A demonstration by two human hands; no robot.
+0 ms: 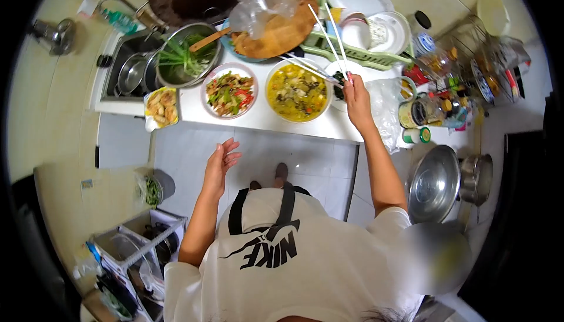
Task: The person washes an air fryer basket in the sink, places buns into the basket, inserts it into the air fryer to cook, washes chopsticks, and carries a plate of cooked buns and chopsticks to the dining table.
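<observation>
My right hand (356,99) is closed around a pair of white chopsticks (336,33), whose tips point up and away toward the dish rack. Just beneath it, a small white bowl (354,66) with dark greens is partly hidden. Left of that stands a bowl of yellow soup (298,94), with more chopsticks (306,66) lying across its far rim. A plate of stir-fry (229,90) with red and green pieces sits further left. My left hand (221,162) hangs in the air in front of the counter, fingers apart, holding nothing.
A pot of green onions (187,58), a sink (115,75) and a pack of golden-brown food (161,109) are at the left. Behind lie a wooden board (279,33) and a green dish rack (376,59). Jars (418,112) crowd the right; a metal basin (433,184) stands below.
</observation>
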